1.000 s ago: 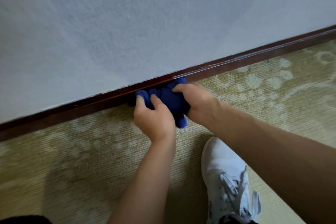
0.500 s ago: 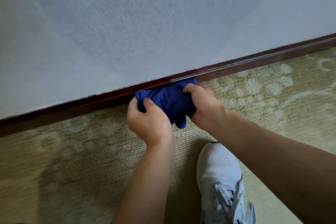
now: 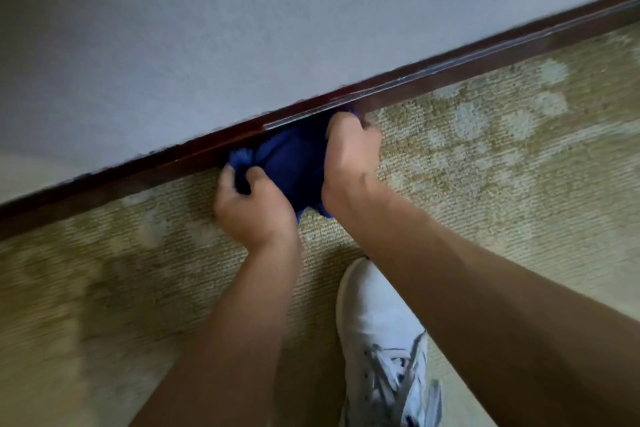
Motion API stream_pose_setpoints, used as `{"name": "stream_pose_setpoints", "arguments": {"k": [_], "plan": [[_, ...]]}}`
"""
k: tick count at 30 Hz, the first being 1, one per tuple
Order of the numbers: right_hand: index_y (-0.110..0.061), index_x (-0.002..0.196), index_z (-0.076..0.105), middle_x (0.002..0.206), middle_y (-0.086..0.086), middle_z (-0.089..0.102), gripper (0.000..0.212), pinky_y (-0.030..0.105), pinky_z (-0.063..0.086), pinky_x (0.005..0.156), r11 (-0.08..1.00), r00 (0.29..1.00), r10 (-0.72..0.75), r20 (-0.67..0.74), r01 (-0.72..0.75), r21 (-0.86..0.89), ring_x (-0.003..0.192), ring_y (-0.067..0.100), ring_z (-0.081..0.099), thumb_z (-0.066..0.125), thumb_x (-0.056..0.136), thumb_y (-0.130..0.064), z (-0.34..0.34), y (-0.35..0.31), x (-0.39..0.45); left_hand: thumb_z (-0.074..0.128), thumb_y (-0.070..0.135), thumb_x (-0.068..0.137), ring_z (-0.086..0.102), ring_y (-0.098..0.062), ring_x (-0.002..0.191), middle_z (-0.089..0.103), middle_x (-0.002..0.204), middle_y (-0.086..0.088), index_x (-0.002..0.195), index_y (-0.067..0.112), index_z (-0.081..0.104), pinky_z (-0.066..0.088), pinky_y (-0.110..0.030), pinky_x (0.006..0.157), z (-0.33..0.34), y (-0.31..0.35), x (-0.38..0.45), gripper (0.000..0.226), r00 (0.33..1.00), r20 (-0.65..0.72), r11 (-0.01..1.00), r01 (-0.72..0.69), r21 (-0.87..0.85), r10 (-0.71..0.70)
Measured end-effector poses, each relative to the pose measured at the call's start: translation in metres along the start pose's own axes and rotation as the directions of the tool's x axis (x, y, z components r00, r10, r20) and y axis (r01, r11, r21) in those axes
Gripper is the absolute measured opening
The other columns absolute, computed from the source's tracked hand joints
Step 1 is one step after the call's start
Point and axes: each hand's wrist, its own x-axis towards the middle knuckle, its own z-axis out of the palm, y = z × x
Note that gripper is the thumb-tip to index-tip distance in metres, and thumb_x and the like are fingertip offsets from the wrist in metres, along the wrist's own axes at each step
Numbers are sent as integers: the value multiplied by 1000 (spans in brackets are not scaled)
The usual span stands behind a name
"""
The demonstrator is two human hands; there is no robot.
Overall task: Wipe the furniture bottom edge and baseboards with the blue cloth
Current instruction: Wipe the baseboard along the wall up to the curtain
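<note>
The blue cloth (image 3: 291, 163) is bunched up and pressed against the dark red-brown baseboard (image 3: 138, 177), which runs diagonally from lower left to upper right under a pale textured wall (image 3: 242, 28). My left hand (image 3: 252, 208) grips the cloth's left end with thumb and fingers closed on it. My right hand (image 3: 349, 149) clasps the cloth's right side, knuckles against the baseboard. Much of the cloth is hidden between the two hands.
A beige patterned carpet (image 3: 485, 156) covers the floor up to the baseboard. My white laced sneaker (image 3: 377, 343) stands on the carpet just below my right forearm.
Both hands have slid the cloth to the right along the baseboard. The view has tilted so that the baseboard runs more steeply, and the left hand's grip has tightened on the cloth's end.
</note>
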Motion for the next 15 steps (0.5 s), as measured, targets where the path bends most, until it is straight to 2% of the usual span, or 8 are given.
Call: {"name": "stream_pose_setpoints", "arguments": {"k": [3,5,7,9,11,12,15], "plan": [[-20,74,50,80,3,57,12,50,49,99,1000,1000,11,19,-11,1,80,25,55,48,79,-9,-6,4,7,55,15,88,63,-23,109,67,120,-6,122,14,64,51,-36,97,4,-6,-3,36,999,-44,1000,13,3,-13],[-17,74,49,80,3,57,10,49,48,99,1000,999,8,40,-7,-20,80,25,53,49,80,-9,-6,1,10,55,20,88,62,-20,111,64,124,-5,126,17,62,51,-31,96,10,-6,-9,38,995,-81,998,46,-48,-50],[-16,79,51,86,5,59,5,46,49,98,999,997,15,70,-13,-37,82,25,54,50,74,-14,-8,1,11,56,26,85,63,-19,105,65,120,-4,122,18,63,52,-28,89,17,-7,-8,38,985,-138,989,84,-125,-101],[-14,81,50,81,6,56,5,41,51,82,992,989,36,146,-18,-124,78,23,53,50,78,-11,-15,-2,15,57,26,85,65,-20,95,69,110,-4,113,16,67,54,-27,81,22,-6,-4,32,971,-164,968,138,-207,-174],[-10,81,51,71,7,49,6,30,43,56,952,967,82,243,-4,-305,64,22,49,50,78,-4,-27,-14,21,57,24,86,66,-23,92,70,105,-7,109,12,69,53,-28,75,22,-4,-1,28,962,-134,945,199,-259,-239],[-7,81,51,68,9,47,6,26,38,49,922,948,124,293,-1,-388,58,23,47,50,76,-4,-32,-22,23,57,23,88,66,-24,93,70,105,-7,110,11,68,53,-30,74,20,-1,-1,27,955,-101,926,240,-291,-279],[0,85,57,73,17,56,9,24,41,42,881,912,182,368,15,-474,54,25,52,49,80,1,-43,-43,13,56,21,92,64,-26,98,65,103,-4,113,15,65,52,-34,81,7,17,-8,24,918,24,849,375,-372,-395]]}}
